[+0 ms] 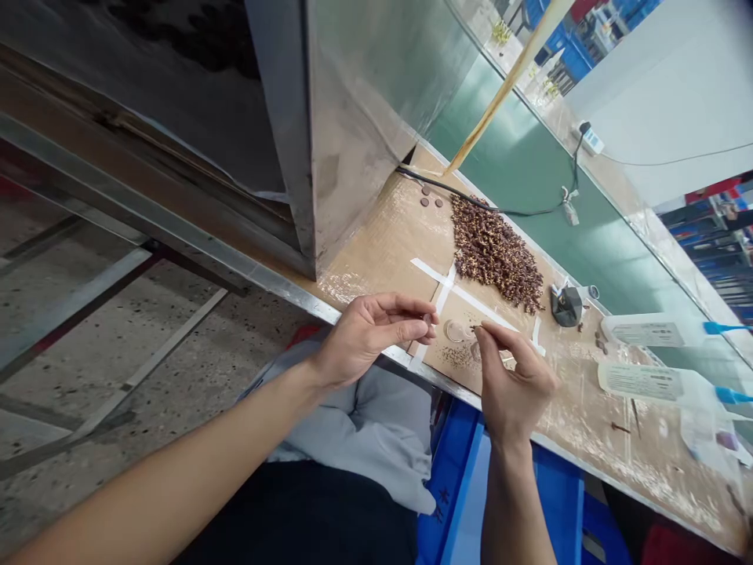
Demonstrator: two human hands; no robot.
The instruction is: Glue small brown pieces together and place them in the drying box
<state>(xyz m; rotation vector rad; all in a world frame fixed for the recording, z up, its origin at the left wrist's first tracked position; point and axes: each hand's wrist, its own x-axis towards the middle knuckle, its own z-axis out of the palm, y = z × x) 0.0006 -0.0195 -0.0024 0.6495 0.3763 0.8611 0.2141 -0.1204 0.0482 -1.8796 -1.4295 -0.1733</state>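
My left hand (376, 329) is closed in a pinch on a small dark round piece (427, 318), held just above the bench's front part. To its right, the thumb and forefinger of my right hand (521, 380) press together on a tiny dark piece (474, 327), too small to name. Between the two hands stands a small round clear dish (455, 331) on the cardboard. Fine pale grains (457, 358) lie scattered beside it. Behind my hands spreads a large heap of small brown and golden pieces (497, 255).
White tape strips (447, 286) cross the cardboard bench top. A big metal box (347, 149) stands at left. Rightward are a dark faceted holder (567, 306) and clear bottles (641, 329) with blue tips. A black cable (518, 212) runs behind; blue bins (459, 463) sit below the edge.
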